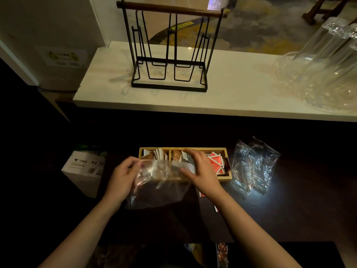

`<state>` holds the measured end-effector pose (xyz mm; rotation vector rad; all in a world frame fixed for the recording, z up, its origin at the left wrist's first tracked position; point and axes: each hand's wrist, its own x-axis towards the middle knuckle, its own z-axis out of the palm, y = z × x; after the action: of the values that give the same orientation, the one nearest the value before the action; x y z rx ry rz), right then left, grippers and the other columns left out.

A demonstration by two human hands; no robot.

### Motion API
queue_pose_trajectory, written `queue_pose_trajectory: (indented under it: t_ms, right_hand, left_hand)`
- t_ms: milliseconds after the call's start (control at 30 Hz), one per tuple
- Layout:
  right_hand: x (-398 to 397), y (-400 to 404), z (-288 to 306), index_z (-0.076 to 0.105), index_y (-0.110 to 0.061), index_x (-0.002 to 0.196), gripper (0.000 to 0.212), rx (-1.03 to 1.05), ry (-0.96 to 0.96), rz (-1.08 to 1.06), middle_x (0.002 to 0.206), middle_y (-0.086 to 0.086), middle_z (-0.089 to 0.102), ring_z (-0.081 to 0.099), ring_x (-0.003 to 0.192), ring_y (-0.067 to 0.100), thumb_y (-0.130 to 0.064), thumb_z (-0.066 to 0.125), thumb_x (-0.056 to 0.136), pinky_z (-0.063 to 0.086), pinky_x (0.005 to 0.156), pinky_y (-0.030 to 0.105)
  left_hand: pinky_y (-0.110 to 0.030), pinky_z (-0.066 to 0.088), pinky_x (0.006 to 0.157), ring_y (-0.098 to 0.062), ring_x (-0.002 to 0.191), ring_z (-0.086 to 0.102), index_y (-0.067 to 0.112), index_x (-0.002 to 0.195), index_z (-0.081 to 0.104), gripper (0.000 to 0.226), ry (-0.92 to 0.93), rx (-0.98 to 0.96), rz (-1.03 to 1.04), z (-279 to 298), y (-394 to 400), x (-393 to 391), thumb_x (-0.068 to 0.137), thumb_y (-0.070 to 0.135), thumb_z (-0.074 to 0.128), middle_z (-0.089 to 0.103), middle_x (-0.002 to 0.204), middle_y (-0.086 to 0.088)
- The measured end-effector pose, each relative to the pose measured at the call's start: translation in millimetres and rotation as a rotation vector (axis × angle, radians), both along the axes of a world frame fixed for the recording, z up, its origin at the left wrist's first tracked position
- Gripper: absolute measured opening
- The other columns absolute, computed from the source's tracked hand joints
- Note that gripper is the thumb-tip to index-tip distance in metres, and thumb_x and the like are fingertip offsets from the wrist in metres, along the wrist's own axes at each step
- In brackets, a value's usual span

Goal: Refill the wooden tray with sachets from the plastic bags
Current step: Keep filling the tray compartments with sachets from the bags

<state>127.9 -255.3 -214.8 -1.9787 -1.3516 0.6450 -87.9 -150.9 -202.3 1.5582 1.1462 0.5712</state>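
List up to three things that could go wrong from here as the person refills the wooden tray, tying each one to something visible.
1. The left hand grips a limp plastic bag beside the wooden tray; sachets could spill onto the dark table.
2. The right hand reaches over the middle compartment and might knock the red sachets out.
3. Dim light may cause mis-sorting.

A pale marble ledge (231,97) runs above the dark counter (289,209). On the ledge stands a black wire rack (170,55); behind it spreads patterned carpet (260,26), and left of it rises a white wall (48,26).
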Motion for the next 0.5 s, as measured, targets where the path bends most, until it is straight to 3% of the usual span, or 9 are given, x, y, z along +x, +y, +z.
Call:
queue_pose_trajectory:
  t_ms: [100,200,300,400,500]
  right_hand:
    - [-4.6,9.7,11.3,0.046,-0.024,0.135,0.06,-0.041,0.067,0.186,0.137,-0.005,0.049,0.038,0.124,0.005,-0.042,0.067,0.082,0.033,0.106,0.028]
    - [-2.0,13.5,16.7,0.067,-0.015,0.101,0.026,-0.121,0.168,0.235,0.104,-0.006,0.066,0.057,0.105,0.009,-0.033,0.069,0.083,0.044,0.098,0.036]
    - [11.7,6.7,18.0,0.067,-0.007,0.087,0.017,-0.134,0.314,0.173,0.08,-0.001,0.067,0.065,0.083,0.018,-0.024,0.067,0.085,0.053,0.085,0.039]
    - [32.4,-6.8,15.2,0.066,-0.007,0.085,0.016,-0.097,0.377,0.106,0.068,-0.002,0.065,0.064,0.064,0.013,-0.023,0.065,0.086,0.054,0.068,0.028]
    - [58.2,-24.6,8.4,0.067,-0.013,0.079,0.013,-0.068,0.375,0.018,0.062,-0.006,0.062,0.058,0.056,0.003,-0.024,0.065,0.086,0.047,0.057,0.016]
  left_hand:
    - [-0.012,0.046,0.051,-0.004,0.051,0.058,0.023,0.081,0.064,0.019,-0.073,-0.012,-0.187,13.7,-12.3,17.1,0.094,0.018,0.051,0.069,0.073,0.014]
    - [-0.008,0.045,0.06,0.003,0.061,0.058,0.017,0.079,0.065,0.017,-0.155,0.018,-0.215,22.8,-12.5,30.2,0.09,0.01,0.056,0.069,0.074,0.01]
    - [-0.012,0.048,0.058,-0.004,0.06,0.059,0.015,0.077,0.068,0.009,-0.173,0.052,-0.108,24.1,-2.4,31.0,0.084,0.01,0.065,0.066,0.067,-0.001]
    - [-0.013,0.05,0.056,-0.007,0.06,0.063,0.017,0.074,0.068,0.011,-0.146,0.105,-0.018,21.7,5.0,30.2,0.082,0.009,0.068,0.068,0.065,-0.001]
    - [-0.012,0.05,0.055,-0.004,0.058,0.063,0.012,0.075,0.066,0.009,-0.125,0.114,-0.001,18.3,2.2,33.3,0.084,0.009,0.065,0.069,0.066,-0.004]
